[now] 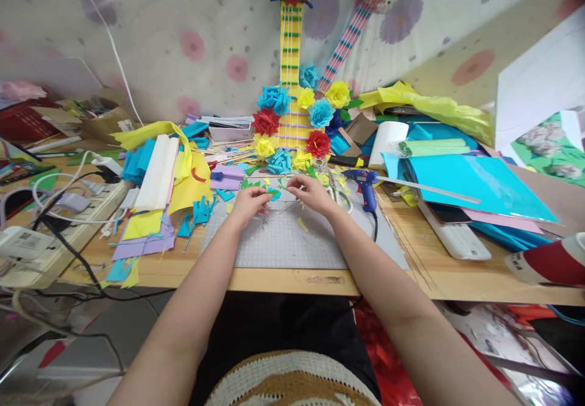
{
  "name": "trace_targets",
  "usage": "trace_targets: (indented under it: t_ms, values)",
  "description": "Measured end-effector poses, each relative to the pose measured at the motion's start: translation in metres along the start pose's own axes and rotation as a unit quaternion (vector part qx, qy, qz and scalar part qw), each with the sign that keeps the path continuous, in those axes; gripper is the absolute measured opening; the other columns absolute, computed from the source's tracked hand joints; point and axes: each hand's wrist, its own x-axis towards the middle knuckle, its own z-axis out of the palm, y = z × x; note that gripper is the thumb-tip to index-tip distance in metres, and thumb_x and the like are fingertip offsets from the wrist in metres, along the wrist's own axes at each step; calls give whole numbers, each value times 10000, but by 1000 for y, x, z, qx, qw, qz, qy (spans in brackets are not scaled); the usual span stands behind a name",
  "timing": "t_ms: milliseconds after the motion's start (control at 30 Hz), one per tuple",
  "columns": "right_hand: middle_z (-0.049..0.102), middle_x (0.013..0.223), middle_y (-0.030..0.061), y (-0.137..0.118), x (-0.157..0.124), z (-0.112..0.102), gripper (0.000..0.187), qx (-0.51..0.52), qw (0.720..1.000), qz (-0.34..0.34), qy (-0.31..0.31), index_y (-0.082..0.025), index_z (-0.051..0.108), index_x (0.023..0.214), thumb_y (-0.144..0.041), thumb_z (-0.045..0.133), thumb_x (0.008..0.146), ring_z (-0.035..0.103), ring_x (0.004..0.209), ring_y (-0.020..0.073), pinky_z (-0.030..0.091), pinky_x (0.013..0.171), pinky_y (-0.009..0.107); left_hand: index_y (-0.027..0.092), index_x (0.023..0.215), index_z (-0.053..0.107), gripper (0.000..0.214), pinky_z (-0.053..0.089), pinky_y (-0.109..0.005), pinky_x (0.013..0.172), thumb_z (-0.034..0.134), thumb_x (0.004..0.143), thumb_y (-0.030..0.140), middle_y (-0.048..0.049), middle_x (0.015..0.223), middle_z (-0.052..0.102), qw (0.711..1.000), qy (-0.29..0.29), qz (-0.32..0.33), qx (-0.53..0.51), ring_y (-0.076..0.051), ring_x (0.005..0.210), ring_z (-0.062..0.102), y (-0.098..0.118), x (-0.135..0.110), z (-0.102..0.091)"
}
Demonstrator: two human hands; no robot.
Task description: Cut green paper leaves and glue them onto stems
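Note:
Over the grey cutting mat (274, 247), my left hand (250, 206) pinches a small green paper leaf (275, 195) with some blue showing by it. A short gap away, my right hand (311, 194) has its thumb and fingertips pressed together; whatever they may hold is too small to make out. Behind both hands stands a yellow paper guitar (291, 46) with red, blue and yellow paper flowers on its body. Scissors (340, 197) lie close to my right wrist, partly covered. A blue glue gun (367, 188) rests just right of them. Green paper scraps (250, 183) lie beyond my left hand.
Crepe paper rolls (158, 171) and a power strip (68, 235) with cables crowd the left side. At the right are blue paper sheets (479, 183), a metal ruler (439, 189), a white roll (387, 141) and a red-and-white cup (551, 259) near the edge.

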Motion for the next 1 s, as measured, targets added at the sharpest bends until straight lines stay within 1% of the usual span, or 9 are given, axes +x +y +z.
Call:
trace_targets:
  t_ms: [133, 233, 367, 567, 667, 733, 833, 900, 1000]
  values:
    - [600, 773, 23, 4, -8, 2, 192, -17, 1000, 11, 11, -174, 561, 817, -338, 461, 829, 503, 666, 125, 385, 627, 241, 141, 583, 602, 257, 471, -245, 395, 756, 490, 324, 2, 554, 529, 1000, -11, -16, 0, -88, 479, 475, 1, -1, 0]
    - [604, 765, 27, 5, -12, -5, 193, -109, 994, 16, -10, -179, 586, 824, -317, 453, 851, 505, 693, 138, 372, 646, 252, 133, 599, 620, 254, 480, -250, 407, 759, 502, 322, -13, 585, 554, 1000, -19, -23, -5, -92, 498, 490, 1, 0, 0]
    - [619, 882, 67, 10, -15, -8, 126, -229, 972, -42, -40, -181, 627, 780, -273, 547, 811, 501, 883, 189, 364, 772, 293, 117, 646, 650, 257, 494, -255, 430, 755, 549, 331, -54, 673, 611, 999, -25, -39, -7, -100, 524, 532, 0, 1, 0]
    - [622, 939, 79, 10, -14, -11, 128, -245, 968, -32, -43, -173, 642, 836, -273, 575, 796, 496, 944, 204, 365, 844, 322, 113, 687, 651, 235, 504, -262, 446, 709, 647, 337, -78, 713, 646, 999, -2, -39, -18, -115, 545, 565, -2, 1, 0]
    - [639, 938, 61, 4, -19, -31, 146, -217, 975, 19, -41, -188, 633, 896, -237, 525, 810, 534, 902, 183, 389, 803, 305, 110, 692, 650, 214, 501, -237, 439, 697, 663, 317, -66, 706, 645, 999, 2, -34, -18, -103, 540, 562, -4, 3, 1]
    - [652, 861, 37, 1, -27, -50, 167, -199, 975, 82, -59, -203, 631, 909, -237, 503, 808, 561, 771, 152, 401, 696, 268, 108, 706, 649, 204, 506, -230, 445, 698, 659, 300, -55, 694, 641, 999, 1, -34, -15, -95, 535, 561, -6, 3, 2]
    - [649, 740, 18, 0, -48, -81, 135, -198, 963, 158, -89, -200, 626, 810, -275, 517, 784, 571, 677, 137, 381, 597, 239, 111, 759, 643, 213, 514, -232, 459, 710, 643, 276, -36, 670, 638, 999, -1, -34, -13, -94, 529, 566, -6, 4, 2]
    - [639, 653, 30, 2, -63, -98, 210, -201, 943, 235, -123, -182, 608, 705, -340, 502, 794, 571, 606, 138, 380, 568, 252, 116, 790, 635, 222, 514, -230, 461, 708, 641, 263, -28, 665, 638, 999, 1, -29, -16, -92, 522, 567, -6, 4, 2]
    - [634, 632, 86, 9, -79, -116, 378, -283, 882, 367, -87, -173, 566, 595, -497, 497, 776, 581, 599, 193, 394, 568, 316, 124, 783, 617, 215, 506, -223, 446, 698, 645, 267, -19, 662, 634, 1000, 8, -20, -18, -91, 511, 567, -6, 3, 2]
